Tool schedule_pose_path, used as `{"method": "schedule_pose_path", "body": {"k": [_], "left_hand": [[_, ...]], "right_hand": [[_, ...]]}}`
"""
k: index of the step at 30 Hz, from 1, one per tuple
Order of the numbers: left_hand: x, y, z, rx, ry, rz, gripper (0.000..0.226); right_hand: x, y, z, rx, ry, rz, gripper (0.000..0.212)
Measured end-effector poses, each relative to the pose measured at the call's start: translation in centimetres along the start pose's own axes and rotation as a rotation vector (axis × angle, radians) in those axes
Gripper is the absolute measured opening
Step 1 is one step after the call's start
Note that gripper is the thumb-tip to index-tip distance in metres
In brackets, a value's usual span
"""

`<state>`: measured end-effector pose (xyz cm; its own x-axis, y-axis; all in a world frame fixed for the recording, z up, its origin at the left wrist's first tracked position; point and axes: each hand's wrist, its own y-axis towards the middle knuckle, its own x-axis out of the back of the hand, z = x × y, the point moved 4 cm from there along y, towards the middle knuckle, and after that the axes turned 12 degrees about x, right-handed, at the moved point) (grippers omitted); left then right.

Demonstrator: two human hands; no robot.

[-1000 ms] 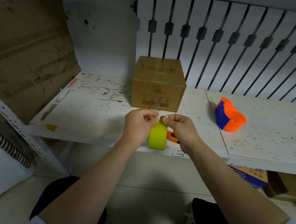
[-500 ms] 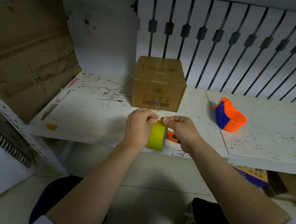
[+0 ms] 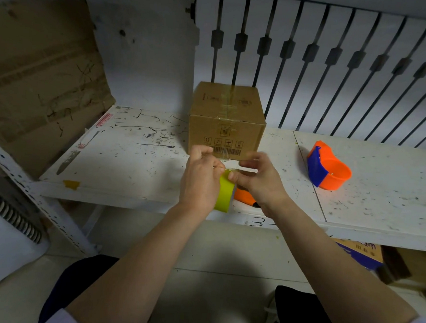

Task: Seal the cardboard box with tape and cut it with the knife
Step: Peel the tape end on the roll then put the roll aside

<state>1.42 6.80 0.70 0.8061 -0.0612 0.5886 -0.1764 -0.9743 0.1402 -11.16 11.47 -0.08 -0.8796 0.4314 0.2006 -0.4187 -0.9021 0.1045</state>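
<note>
A closed cardboard box (image 3: 226, 117) stands at the back of the white table (image 3: 122, 160), with clear tape strips along its top seam. In front of it my left hand (image 3: 200, 180) grips a yellow-green tape roll (image 3: 225, 194) held on edge above the table's front edge. My right hand (image 3: 258, 179) pinches the loose clear tape end (image 3: 221, 157), which stretches up between both hands toward the box's front face. An orange knife (image 3: 244, 195) lies on the table just behind the roll, mostly hidden by my right hand.
An orange and blue tape dispenser (image 3: 327, 167) sits on the right part of the table. A large flattened cardboard sheet (image 3: 37, 80) leans at the left. Black railing bars (image 3: 337, 69) stand behind the table. A blue-printed carton (image 3: 358, 252) lies under the table at right.
Both hands have risen slightly and moved toward the box. A short length of clear tape is now pulled off the roll between them.
</note>
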Motion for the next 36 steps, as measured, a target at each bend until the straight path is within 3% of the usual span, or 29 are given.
{"method": "schedule_pose_path", "body": {"k": [2,3,7,18,21,30,36], "left_hand": [[0.2,-0.1,0.1,-0.002,0.022,-0.001,0.017],[0.3,-0.1,0.1,-0.006,0.033,0.000,0.017],[0.2,0.0,-0.1,-0.031,0.048,0.006,0.016],[0.2,0.2,-0.2,-0.094,0.112,0.040,0.019],[0.1,0.6,0.2,-0.005,0.027,0.085,0.017],[-0.5,0.3,1.8,0.508,-0.573,0.308,0.013],[-0.4,0.0,1.7,0.608,-0.739,0.303,0.011]], "right_hand": [[0.4,0.1,0.3,0.073,-0.060,0.043,0.063],[0.4,0.1,0.6,0.113,-0.099,0.071,0.062],[-0.2,0.0,1.2,0.242,-0.255,0.073,0.033],[-0.1,0.3,1.6,0.277,-0.525,-0.024,0.008],[-0.3,0.2,1.4,0.261,-0.537,-0.006,0.009],[-0.7,0.3,1.3,0.233,-0.432,0.038,0.011],[-0.7,0.3,1.2,0.226,-0.445,0.030,0.015]]}}
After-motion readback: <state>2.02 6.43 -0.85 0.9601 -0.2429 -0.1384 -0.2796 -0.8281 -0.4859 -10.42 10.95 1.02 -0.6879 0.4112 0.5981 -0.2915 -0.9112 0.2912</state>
